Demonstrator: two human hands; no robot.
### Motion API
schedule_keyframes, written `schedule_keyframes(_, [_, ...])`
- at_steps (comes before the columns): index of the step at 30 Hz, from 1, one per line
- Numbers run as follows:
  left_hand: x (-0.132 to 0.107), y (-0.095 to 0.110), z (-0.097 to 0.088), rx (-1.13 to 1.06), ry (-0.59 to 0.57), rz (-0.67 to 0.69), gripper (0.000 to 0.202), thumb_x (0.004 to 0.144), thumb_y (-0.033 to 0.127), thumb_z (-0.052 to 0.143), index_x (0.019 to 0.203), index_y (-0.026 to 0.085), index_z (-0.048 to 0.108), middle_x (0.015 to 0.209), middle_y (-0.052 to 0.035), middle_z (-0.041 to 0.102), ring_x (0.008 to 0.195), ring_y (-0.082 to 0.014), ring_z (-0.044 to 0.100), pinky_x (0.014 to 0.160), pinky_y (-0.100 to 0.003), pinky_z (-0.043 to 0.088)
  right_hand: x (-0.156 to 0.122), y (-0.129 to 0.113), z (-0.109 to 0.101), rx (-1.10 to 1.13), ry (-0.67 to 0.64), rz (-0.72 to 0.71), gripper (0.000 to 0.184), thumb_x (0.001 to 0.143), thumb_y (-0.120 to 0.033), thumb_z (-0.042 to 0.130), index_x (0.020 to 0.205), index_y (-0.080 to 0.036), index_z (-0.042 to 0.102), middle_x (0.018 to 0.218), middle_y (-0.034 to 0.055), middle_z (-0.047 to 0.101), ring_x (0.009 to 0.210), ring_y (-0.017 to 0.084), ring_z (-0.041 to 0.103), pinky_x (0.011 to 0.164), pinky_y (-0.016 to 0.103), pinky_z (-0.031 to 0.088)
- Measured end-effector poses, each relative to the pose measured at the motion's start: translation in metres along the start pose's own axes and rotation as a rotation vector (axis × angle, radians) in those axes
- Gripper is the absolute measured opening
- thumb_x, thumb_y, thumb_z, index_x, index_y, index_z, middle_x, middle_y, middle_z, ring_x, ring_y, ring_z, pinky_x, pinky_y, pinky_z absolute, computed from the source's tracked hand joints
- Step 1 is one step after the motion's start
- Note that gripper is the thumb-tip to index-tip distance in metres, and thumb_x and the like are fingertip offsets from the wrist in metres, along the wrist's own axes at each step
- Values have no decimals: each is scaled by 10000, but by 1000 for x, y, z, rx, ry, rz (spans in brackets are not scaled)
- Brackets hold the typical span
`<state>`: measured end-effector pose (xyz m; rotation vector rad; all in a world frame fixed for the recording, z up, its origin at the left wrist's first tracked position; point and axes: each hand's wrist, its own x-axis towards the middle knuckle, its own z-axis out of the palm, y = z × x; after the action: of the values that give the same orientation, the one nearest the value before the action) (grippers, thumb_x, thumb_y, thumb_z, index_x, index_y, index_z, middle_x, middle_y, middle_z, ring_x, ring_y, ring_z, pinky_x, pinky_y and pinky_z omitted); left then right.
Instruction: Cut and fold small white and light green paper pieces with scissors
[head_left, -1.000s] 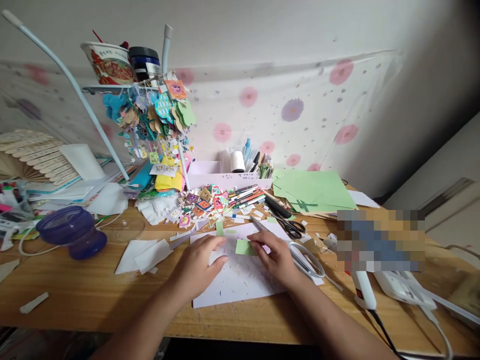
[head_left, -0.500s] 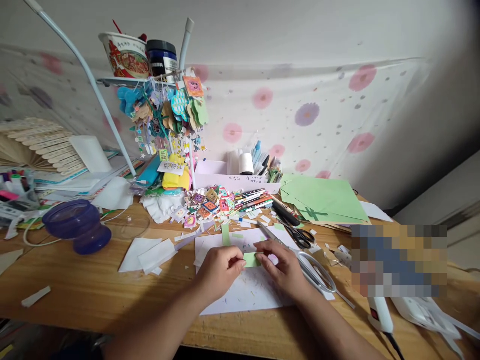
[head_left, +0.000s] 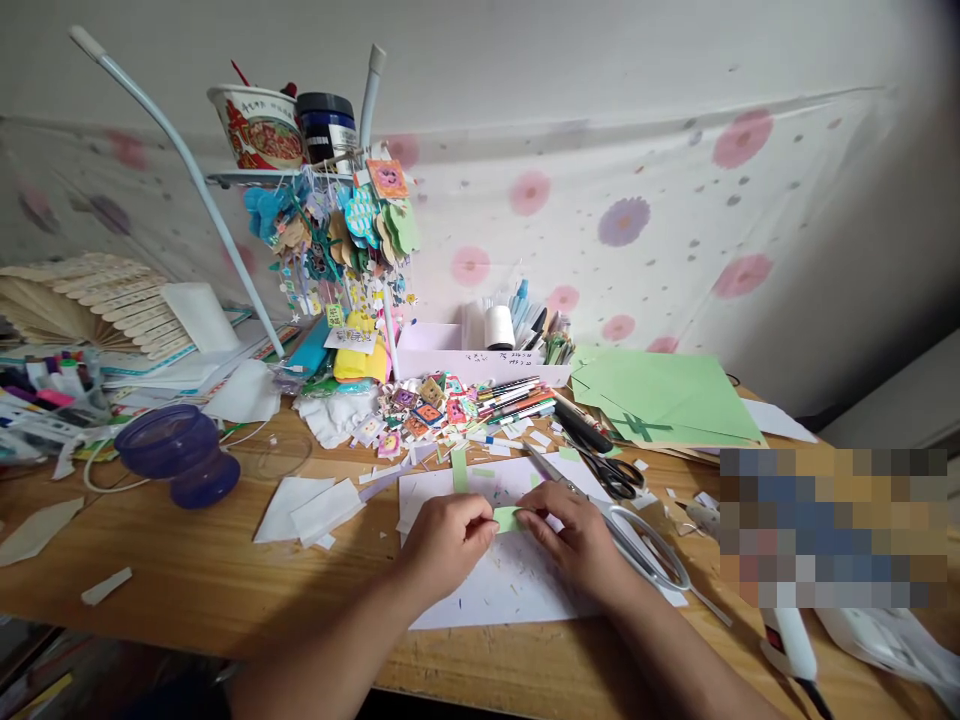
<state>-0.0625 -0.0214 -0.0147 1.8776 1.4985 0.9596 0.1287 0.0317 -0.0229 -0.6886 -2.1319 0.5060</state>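
Note:
Between my two hands is a small piece of light green paper [head_left: 508, 519]. My left hand [head_left: 448, 540] pinches its left edge with thumb and bent fingers. On the other side, my right hand [head_left: 566, 525] grips the right edge between thumb and fingers. Both hands are just above a white sheet of paper [head_left: 480, 598] sprinkled with tiny scraps. A green paper strip [head_left: 460, 470] lies on the sheet beyond my left hand. Grey-handled scissors [head_left: 652, 548] lie beside my right hand, their blades pointing away and partly hidden.
Black-handled scissors [head_left: 619, 472] and a pile of small coloured cards [head_left: 427, 410] lie beyond the sheet. Green paper sheets [head_left: 667, 395] are at back right. A purple cup-like container [head_left: 202, 478] stands left, near folded white papers [head_left: 319, 512]. A white corded tool [head_left: 791, 645] is at right.
The whole view has shifted slightly, so the desk items appear further right. Both hands keep their pinch on the green paper, which looks slightly more tilted.

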Motion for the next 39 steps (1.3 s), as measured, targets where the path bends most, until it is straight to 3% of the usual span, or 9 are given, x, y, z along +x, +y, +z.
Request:
schedule_keyframes(12, [9, -4, -5, -35, -42, -8, 211, 830, 265, 490, 638, 178, 483, 567, 48, 401, 544, -103, 379, 510, -218, 304, 4, -10, -4, 44, -17, 63, 105, 870, -173, 532, 827, -171, 628, 735, 67, 643, 674, 171, 579, 604, 263, 439])
schedule_keyframes(19, [8, -8, -9, -4, -69, 129, 138, 857, 286, 509, 790, 191, 584, 719, -1, 581, 669, -135, 553, 622, -210, 443, 8, -10, -6, 24, 12, 75, 130, 875, -208, 533, 807, -173, 638, 693, 48, 635, 645, 148, 570, 577, 229, 423])
schedule_keyframes(26, [7, -4, -10, 67, 2, 181, 213, 864, 287, 495, 681, 199, 561, 622, 15, 556, 577, -125, 538, 541, -199, 423, 9, -10, -7, 45, -36, 40, 151, 888, -243, 517, 825, -178, 637, 707, 52, 644, 651, 145, 574, 589, 227, 434])
schedule_keyframes(39, [8, -11, -12, 104, 25, 185, 179, 866, 227, 503, 710, 174, 573, 638, 13, 517, 606, -120, 498, 580, -223, 383, 3, -11, -5, 8, -59, 43, 161, 906, -232, 491, 877, -176, 638, 727, 66, 635, 670, 168, 569, 593, 256, 426])
